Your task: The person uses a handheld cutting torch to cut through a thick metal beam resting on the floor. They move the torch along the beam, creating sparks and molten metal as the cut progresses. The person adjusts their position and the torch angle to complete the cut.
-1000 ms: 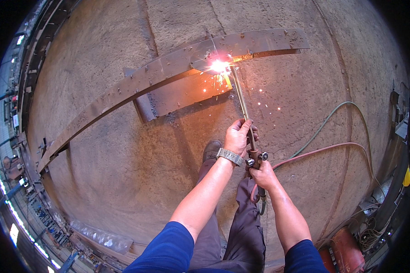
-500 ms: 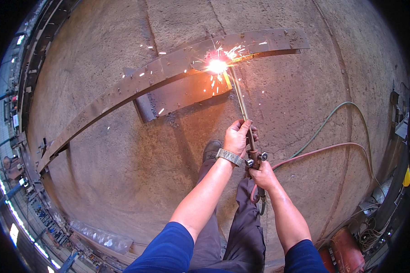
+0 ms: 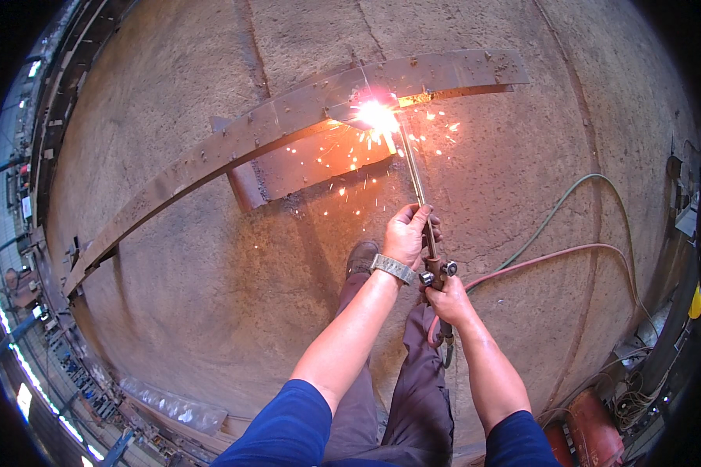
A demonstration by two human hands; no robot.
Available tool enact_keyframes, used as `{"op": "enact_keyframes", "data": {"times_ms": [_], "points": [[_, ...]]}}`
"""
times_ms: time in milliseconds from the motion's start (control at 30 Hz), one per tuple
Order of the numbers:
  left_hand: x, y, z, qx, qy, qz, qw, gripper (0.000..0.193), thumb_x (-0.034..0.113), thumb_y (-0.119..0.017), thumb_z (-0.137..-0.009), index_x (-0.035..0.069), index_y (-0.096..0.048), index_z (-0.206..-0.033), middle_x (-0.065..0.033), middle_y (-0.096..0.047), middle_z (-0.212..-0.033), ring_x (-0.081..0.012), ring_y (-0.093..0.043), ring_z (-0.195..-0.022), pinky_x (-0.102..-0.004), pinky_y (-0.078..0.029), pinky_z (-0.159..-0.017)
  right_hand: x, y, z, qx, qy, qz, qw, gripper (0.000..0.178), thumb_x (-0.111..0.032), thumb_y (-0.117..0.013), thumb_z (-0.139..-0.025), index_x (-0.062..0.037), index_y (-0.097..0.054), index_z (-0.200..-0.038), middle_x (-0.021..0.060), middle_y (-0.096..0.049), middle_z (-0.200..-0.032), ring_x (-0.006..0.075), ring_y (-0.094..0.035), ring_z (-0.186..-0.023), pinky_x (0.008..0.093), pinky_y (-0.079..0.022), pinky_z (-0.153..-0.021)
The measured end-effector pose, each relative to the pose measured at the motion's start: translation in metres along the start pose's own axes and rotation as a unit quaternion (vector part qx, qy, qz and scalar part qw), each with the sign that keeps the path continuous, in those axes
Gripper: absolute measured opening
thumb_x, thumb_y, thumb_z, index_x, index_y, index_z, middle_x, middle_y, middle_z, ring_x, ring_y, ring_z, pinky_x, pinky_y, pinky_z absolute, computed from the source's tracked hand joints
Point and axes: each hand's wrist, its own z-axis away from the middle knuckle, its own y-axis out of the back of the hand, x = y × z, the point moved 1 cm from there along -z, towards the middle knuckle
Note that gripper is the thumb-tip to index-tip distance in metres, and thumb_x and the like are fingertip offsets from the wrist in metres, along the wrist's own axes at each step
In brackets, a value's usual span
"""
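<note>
A long metal cutting torch runs from my hands up to a steel beam. My left hand, below a metal watch, is wrapped round the torch's tubes. Further back, my right hand grips the handle just behind the valve knobs. At the torch's tip a glaring white spot hides the contact point on the beam's near edge. Sparks spray below and to the right of it. Beneath the beam lies a shorter steel piece, lit orange by the glow.
A green hose and a red hose trail from the torch's rear across the rough floor to the right. At the lower right stand a red tank-like object and tangled cables. My shoe is left of the torch.
The glowing spot and torch tip have shifted slightly right along the beam. Sparks that flew up and left now scatter mostly downward and right. Both hands keep their grip.
</note>
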Motion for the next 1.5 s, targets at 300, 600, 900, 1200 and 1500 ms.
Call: {"op": "enact_keyframes", "data": {"times_ms": [300, 600, 900, 1200, 1500], "points": [[0.0, -0.002, -0.002, -0.007, 0.009, 0.003, 1.0, 0.022, 0.027, -0.065, -0.095, 0.007, -0.062, -0.104, -0.0032, -0.065, -0.083, -0.0146, -0.064, -0.066, -0.032, -0.056, -0.062, -0.002, -0.003, 0.001, 0.022, 0.026, -0.044, 0.998, 0.021, 0.004, -0.053, -0.08, 0.0011, -0.057, -0.101, 0.0027, -0.06, -0.078, 0.0105, -0.057, -0.067, 0.0304, -0.047, -0.058], [0.001, 0.001, 0.0, 0.002, 0.0, 0.011, 1.0, 0.021, 0.025, -0.063, -0.097, 0.005, -0.061, -0.103, -0.0053, -0.065, -0.082, -0.0155, -0.064, -0.066, -0.0321, -0.057, -0.061, 0.001, -0.002, 0.0, -0.009, 0.025, -0.037, 0.999, 0.032, 0.004, -0.053, -0.079, -0.0007, -0.055, -0.111, 0.0004, -0.057, -0.075, 0.0102, -0.055, -0.066, 0.0302, -0.046, -0.057], [0.003, 0.003, 0.004, 0.005, -0.005, 0.024, 1.0, 0.021, 0.024, -0.063, -0.097, 0.005, -0.06, -0.103, -0.0063, -0.065, -0.084, -0.0163, -0.064, -0.068, -0.0328, -0.057, -0.064, 0.003, -0.004, -0.001, 0.001, 0.023, -0.032, 0.999, 0.033, 0.002, -0.057, -0.08, -0.0008, -0.056, -0.113, 0.001, -0.058, -0.077, 0.0089, -0.054, -0.068, 0.0299, -0.046, -0.06], [0.001, 0.014, 0.002, 0.0, -0.009, 0.027, 1.0, 0.022, 0.025, -0.064, -0.096, 0.005, -0.06, -0.105, -0.0067, -0.065, -0.084, -0.0173, -0.065, -0.07, -0.0341, -0.057, -0.065, 0.008, -0.006, -0.003, -0.013, 0.027, -0.008, 1.0, 0.034, 0.001, -0.058, -0.078, -0.0017, -0.059, -0.112, 0.0014, -0.061, -0.082, 0.0103, -0.053, -0.074, 0.0314, -0.048, -0.066], [0.007, 0.013, 0.011, -0.015, 0.02, 0.01, 1.0, 0.021, 0.025, -0.068, -0.094, 0.007, -0.06, -0.101, -0.0056, -0.065, -0.083, -0.0161, -0.065, -0.069, -0.0326, -0.057, -0.064, -0.011, -0.015, 0.012, 0.021, 0.018, 0.036, 0.999, 0.01, -0.001, -0.057, -0.077, -0.0003, -0.061, -0.086, -0.0041, -0.052, -0.072, 0.0072, -0.045, -0.066, 0.029, -0.039, -0.056]]}}
